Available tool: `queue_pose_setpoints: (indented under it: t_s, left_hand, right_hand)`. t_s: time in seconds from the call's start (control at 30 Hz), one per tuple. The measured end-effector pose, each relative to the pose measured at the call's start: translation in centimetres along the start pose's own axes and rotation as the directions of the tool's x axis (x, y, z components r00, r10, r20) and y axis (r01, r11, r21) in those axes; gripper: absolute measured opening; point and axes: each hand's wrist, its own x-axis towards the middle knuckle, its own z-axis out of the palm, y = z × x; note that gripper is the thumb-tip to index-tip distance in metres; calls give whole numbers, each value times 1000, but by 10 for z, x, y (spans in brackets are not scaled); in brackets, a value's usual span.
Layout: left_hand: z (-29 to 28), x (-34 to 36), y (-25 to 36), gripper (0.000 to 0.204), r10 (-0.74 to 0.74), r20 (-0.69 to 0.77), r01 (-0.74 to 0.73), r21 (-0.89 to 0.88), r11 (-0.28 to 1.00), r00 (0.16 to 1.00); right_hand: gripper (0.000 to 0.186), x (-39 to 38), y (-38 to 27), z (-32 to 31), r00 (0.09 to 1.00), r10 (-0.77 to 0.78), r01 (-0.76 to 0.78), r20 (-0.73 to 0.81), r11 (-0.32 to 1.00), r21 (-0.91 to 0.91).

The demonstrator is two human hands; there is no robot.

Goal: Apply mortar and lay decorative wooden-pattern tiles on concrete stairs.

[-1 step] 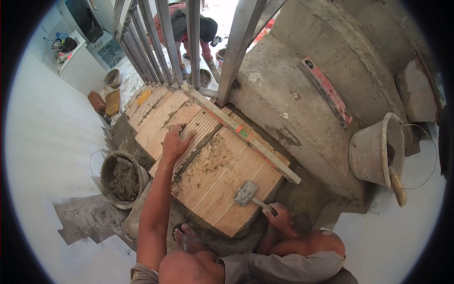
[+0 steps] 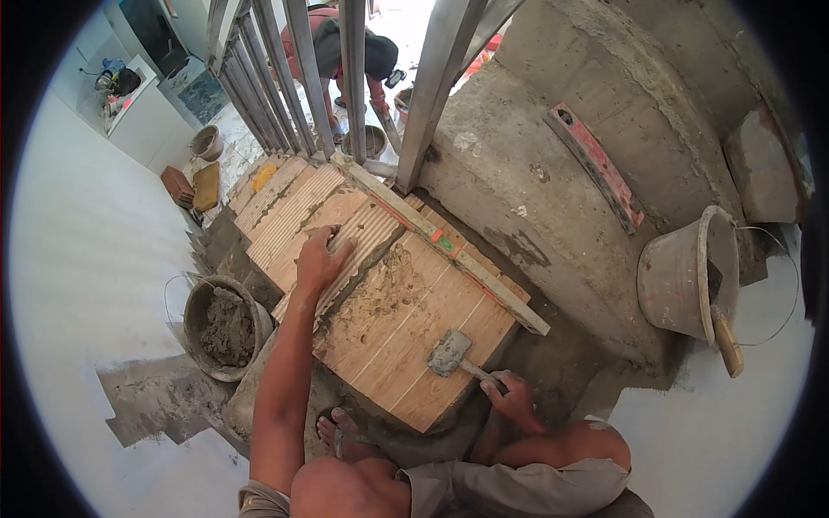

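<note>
My right hand is closed round the handle of a mallet, whose mortar-crusted head rests on or just over a wood-patterned tile. Thumb apart from its fingers, my left hand lies on a ridged strip of the stair, holding nothing. Mortar is smeared on the tile's upper part. A long spirit level, with a green vial in its middle, stretches across the tiled steps beside the railing foot.
Metal railings rise ahead; beyond them a person bends over a bucket. A mortar bucket stands left. On the right are another bucket with a wooden-handled tool and a red level on bare concrete steps.
</note>
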Motion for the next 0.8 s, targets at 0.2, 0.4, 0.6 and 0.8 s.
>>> queue_pose_setpoints:
  t_s: [0.2,0.4,0.6,0.8]
  left_hand:
    - [2,-1,-7,63,10,12,-11,43,999,1000]
    - [-16,-16,-6,65,76,-101,-72,42,997,992]
    - [-28,-62,6,62,64,-205,-61,23,998,977]
    - [-42,-142,-6,60,-48,-348,49,-5,999,936]
  right_hand:
    - [26,-26,19,-18,999,10,-9,-45,1000,23]
    - [22,-79,65,-33,962,211,-208,-172,977,38]
    - [26,-117,77,-41,875,406,-418,-264,908,11]
    - [30,-80,8,-56,868,197,-307,-456,935,-181]
